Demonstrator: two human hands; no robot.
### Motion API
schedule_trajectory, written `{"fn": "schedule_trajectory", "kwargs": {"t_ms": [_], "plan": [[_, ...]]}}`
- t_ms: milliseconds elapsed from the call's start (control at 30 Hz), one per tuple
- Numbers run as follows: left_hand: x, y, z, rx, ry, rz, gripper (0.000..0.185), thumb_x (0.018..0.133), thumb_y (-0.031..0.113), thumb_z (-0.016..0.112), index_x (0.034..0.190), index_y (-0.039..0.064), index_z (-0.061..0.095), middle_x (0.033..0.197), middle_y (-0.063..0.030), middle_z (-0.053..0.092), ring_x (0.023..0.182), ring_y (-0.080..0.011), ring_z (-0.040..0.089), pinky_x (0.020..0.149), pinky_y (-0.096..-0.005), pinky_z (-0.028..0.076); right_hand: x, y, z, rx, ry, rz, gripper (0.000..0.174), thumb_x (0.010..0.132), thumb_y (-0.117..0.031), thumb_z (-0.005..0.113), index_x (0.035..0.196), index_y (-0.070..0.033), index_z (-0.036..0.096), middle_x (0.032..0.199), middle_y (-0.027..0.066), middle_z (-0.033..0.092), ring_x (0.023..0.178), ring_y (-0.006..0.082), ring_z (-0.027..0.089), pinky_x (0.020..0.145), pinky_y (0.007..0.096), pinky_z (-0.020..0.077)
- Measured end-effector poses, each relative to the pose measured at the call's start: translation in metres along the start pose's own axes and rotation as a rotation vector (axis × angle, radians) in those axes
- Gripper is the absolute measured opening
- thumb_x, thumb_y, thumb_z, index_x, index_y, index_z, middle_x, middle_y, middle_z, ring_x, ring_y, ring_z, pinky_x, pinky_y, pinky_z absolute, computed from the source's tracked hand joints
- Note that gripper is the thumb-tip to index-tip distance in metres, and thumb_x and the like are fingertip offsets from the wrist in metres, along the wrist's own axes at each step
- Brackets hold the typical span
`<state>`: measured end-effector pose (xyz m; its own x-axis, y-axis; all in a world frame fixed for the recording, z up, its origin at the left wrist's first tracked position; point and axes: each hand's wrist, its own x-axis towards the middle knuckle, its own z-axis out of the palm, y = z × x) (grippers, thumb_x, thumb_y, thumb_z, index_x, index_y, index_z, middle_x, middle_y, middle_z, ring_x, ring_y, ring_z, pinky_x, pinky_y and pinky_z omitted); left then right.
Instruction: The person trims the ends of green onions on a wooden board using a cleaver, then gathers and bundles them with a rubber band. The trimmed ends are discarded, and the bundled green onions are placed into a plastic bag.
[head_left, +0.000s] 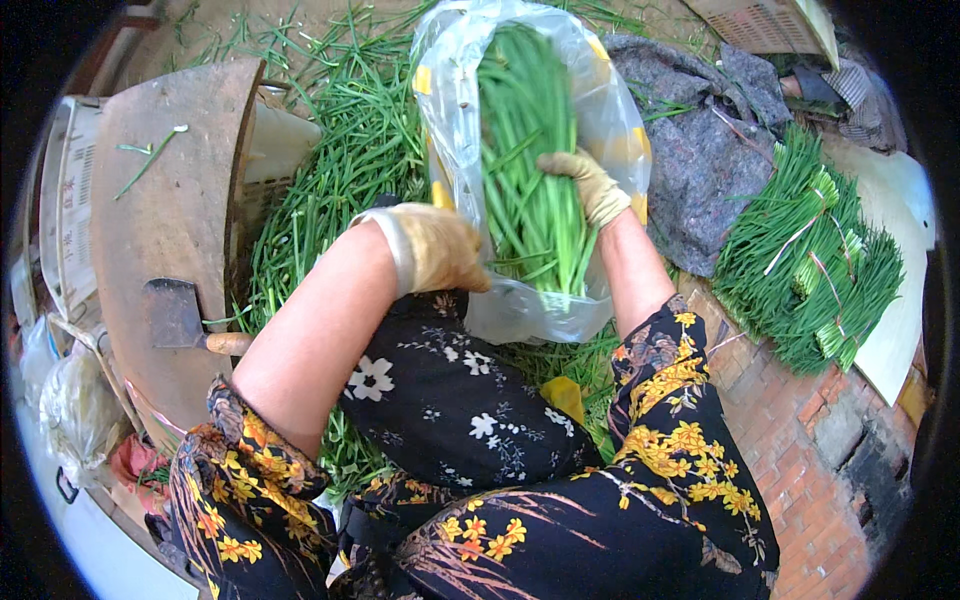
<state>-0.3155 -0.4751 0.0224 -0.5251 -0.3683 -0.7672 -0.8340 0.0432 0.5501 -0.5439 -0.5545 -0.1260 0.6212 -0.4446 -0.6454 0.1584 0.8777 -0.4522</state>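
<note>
A clear plastic bag (454, 71) with yellow patches lies open before me, holding loose garlic chives (525, 150). My right hand (589, 184), in a tan work glove, is inside the bag at the right side of the chives. Its thumb lies over the leaves, while its other fingers are hidden beneath them. My left hand (435, 247), gloved too and blurred, is at the bag's lower left edge, above my knee. Its fingers point down and right; whether they pinch the plastic is not visible.
Loose chives (360, 112) cover the ground at left. A curved wooden board (165, 225) bears a trowel-like blade (174, 311) with a wooden handle. At right are tied chive bundles (814, 255), a grey felt blanket (697, 172) and brick paving (795, 480). A plastic crate (772, 26) stands at top right.
</note>
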Motion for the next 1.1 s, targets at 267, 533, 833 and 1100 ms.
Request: {"fn": "schedule_trajectory", "kwargs": {"t_ms": [267,533,833,1100], "plan": [[0.010,-0.032,0.007,-1.101,0.259,-0.147,0.070,0.090,0.063,0.057,0.120,0.000,0.064,0.117,-0.0170,0.068,0.115,-0.0323,0.062,0.098,-0.0395,0.047,-0.028,-0.039,0.012,-0.005,-0.038,-0.767,0.069,0.078,-0.024,0.081,0.137,-0.004,0.051,0.129,0.0135,0.062,0.106,0.0315,0.066,0.098,0.0474,0.0535],[0.003,0.063,-0.002,-1.064,0.907,0.226,0.105,0.070,0.075,0.069,0.140,-0.002,0.049,0.134,-0.0245,0.057,0.129,-0.0331,0.052,0.108,-0.0372,0.040,-0.075,-0.041,0.040,-0.010,0.108,-0.534,0.057,0.086,-0.043,0.065,0.127,-0.003,0.060,0.121,0.0134,0.065,0.105,0.0287,0.063,0.097,0.0449,0.0501],[-0.162,0.105,-0.005,-1.129,1.305,0.784,0.113,0.044,0.036,0.096,0.132,-0.010,0.040,0.119,-0.0227,0.064,0.113,-0.0309,0.062,0.100,-0.0331,0.048,-0.150,-0.148,0.121,-0.704,-0.260,-0.847,0.049,0.096,-0.027,0.058,0.136,-0.001,0.049,0.133,0.0088,0.057,0.117,0.0231,0.056,0.106,0.0394,0.0420],[-0.366,0.060,0.062,-0.803,1.937,0.984,0.085,0.058,0.025,0.091,0.127,-0.004,0.050,0.111,-0.0154,0.066,0.100,-0.0238,0.062,0.088,-0.0317,0.051,-0.160,-0.052,0.406,-1.048,-0.703,-1.012,0.053,0.075,-0.021,0.075,0.122,-0.002,0.058,0.110,0.0085,0.066,0.099,0.0217,0.064,0.090,0.0364,0.0524]]}}
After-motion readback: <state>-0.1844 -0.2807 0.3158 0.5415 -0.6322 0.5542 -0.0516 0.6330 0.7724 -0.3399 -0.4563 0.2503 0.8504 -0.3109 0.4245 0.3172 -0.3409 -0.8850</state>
